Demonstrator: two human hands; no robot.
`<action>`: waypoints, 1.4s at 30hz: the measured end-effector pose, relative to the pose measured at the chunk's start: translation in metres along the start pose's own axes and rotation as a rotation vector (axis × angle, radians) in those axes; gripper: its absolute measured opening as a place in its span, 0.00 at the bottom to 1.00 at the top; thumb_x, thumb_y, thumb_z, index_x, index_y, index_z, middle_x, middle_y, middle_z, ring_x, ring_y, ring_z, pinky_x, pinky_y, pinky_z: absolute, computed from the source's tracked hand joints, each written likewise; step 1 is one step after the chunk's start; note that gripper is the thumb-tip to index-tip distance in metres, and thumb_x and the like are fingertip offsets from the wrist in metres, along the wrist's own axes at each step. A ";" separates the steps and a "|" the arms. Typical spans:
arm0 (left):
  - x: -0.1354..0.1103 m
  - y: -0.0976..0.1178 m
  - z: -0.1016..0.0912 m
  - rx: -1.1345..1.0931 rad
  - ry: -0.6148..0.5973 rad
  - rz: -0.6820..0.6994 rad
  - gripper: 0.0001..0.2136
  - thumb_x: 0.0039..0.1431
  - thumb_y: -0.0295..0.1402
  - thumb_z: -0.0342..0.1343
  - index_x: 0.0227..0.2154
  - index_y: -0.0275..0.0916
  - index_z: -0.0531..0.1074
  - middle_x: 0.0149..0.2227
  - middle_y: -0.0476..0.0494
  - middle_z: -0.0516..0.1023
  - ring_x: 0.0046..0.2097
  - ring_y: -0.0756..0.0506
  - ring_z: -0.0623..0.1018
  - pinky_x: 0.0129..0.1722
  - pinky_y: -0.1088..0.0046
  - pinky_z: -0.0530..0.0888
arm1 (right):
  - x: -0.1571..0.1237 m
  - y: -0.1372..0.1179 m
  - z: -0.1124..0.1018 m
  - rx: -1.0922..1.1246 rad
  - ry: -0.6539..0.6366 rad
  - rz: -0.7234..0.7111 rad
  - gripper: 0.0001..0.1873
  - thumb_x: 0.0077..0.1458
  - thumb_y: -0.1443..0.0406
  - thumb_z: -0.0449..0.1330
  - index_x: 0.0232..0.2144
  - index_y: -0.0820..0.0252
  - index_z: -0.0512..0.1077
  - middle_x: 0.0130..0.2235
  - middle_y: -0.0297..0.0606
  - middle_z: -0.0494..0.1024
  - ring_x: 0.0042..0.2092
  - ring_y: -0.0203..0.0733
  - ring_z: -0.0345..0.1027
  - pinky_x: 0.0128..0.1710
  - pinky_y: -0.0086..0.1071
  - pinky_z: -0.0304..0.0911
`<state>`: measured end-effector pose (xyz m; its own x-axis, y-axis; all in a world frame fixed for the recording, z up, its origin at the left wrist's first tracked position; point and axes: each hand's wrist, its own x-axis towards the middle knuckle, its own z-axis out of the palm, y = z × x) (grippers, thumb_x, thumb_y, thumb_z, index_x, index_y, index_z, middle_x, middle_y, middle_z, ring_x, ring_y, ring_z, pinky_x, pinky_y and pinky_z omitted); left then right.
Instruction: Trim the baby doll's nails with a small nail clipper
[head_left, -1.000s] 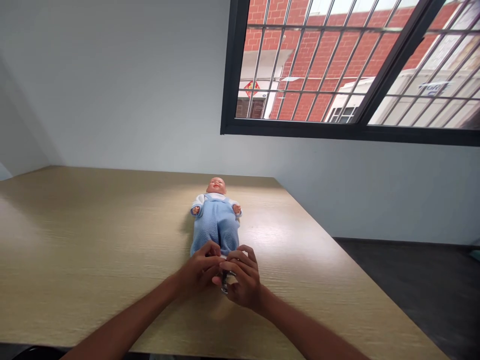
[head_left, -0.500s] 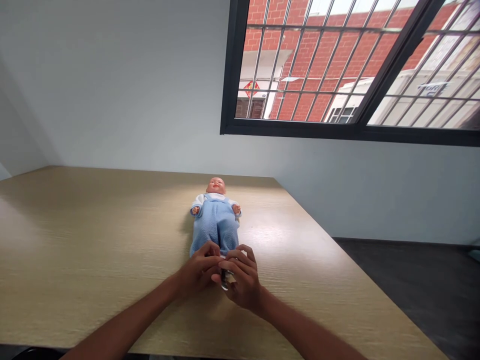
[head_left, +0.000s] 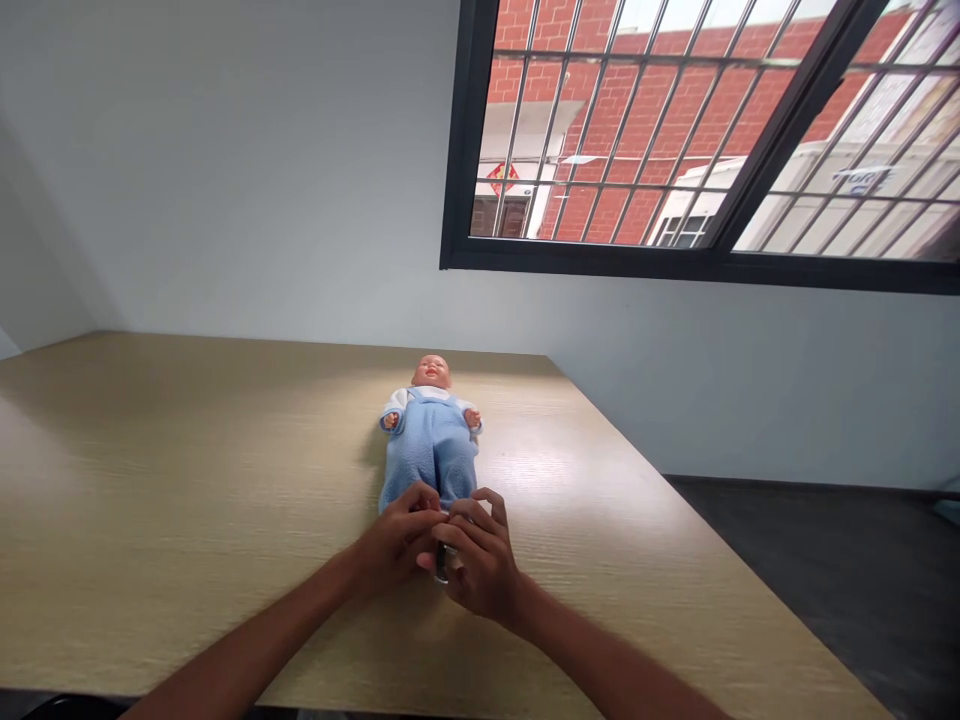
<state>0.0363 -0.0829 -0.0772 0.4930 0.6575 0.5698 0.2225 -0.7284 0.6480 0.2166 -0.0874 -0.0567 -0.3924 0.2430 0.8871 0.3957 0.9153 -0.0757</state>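
A baby doll (head_left: 431, 440) in blue fleece overalls and a white top lies on its back on the table, head toward the wall. At the lower ends of its legs, my left hand (head_left: 401, 535) is closed with fingers pinched around a foot, which is mostly hidden. My right hand (head_left: 484, 555) meets it from the other side, fingers curled on a small shiny metal tool that looks like a nail clipper (head_left: 441, 565). Its working end is hidden between the fingers, close to the doll's foot.
The pale wooden table (head_left: 187, 500) reaches to the white wall, with its right edge slanting down past my right arm. Above stands a dark-framed window (head_left: 592, 255) with metal bars. Dark floor (head_left: 787, 570) shows at the right.
My right hand and the nail clipper have shifted slightly left, and the clipper has turned a little. My left hand and the doll stay almost in place.
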 end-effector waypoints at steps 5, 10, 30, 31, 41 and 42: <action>0.002 0.000 0.000 0.013 0.065 0.042 0.12 0.68 0.39 0.52 0.40 0.35 0.75 0.40 0.40 0.68 0.40 0.47 0.72 0.40 0.70 0.74 | 0.000 0.001 0.000 0.002 0.018 -0.001 0.08 0.65 0.61 0.55 0.34 0.58 0.69 0.28 0.33 0.76 0.36 0.40 0.69 0.52 0.42 0.53; 0.001 -0.002 0.000 -0.033 0.143 0.129 0.07 0.66 0.32 0.55 0.43 0.37 0.75 0.42 0.39 0.71 0.40 0.47 0.75 0.38 0.73 0.75 | -0.001 0.002 0.001 -0.002 0.025 -0.001 0.10 0.66 0.59 0.55 0.36 0.59 0.70 0.30 0.35 0.76 0.36 0.41 0.68 0.51 0.43 0.54; 0.000 -0.001 0.000 -0.039 0.126 0.089 0.14 0.65 0.43 0.57 0.42 0.36 0.73 0.42 0.38 0.72 0.41 0.46 0.74 0.41 0.72 0.74 | -0.003 0.011 0.002 0.094 -0.110 0.025 0.05 0.64 0.68 0.53 0.37 0.59 0.69 0.29 0.34 0.73 0.32 0.39 0.64 0.43 0.39 0.55; 0.000 0.000 0.000 -0.041 0.121 0.076 0.16 0.65 0.45 0.56 0.41 0.35 0.74 0.41 0.38 0.71 0.40 0.46 0.74 0.40 0.72 0.74 | -0.003 0.011 0.003 0.104 -0.121 0.036 0.05 0.64 0.68 0.52 0.38 0.59 0.69 0.29 0.34 0.72 0.32 0.39 0.64 0.42 0.38 0.55; 0.003 0.003 0.000 -0.071 0.117 0.033 0.22 0.66 0.51 0.50 0.35 0.34 0.72 0.39 0.39 0.71 0.39 0.47 0.72 0.40 0.73 0.72 | 0.007 0.014 0.001 0.143 -0.233 0.084 0.09 0.65 0.65 0.51 0.32 0.60 0.67 0.27 0.34 0.69 0.29 0.38 0.60 0.34 0.36 0.53; 0.003 0.002 0.001 -0.079 0.120 0.035 0.22 0.66 0.52 0.49 0.35 0.34 0.72 0.40 0.38 0.71 0.38 0.47 0.73 0.40 0.73 0.72 | 0.008 0.014 0.000 0.143 -0.238 0.082 0.09 0.64 0.66 0.51 0.32 0.60 0.67 0.27 0.34 0.69 0.29 0.38 0.60 0.34 0.35 0.53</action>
<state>0.0389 -0.0823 -0.0742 0.3943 0.6537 0.6459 0.1378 -0.7370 0.6617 0.2186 -0.0728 -0.0510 -0.5546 0.3711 0.7448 0.3196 0.9214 -0.2211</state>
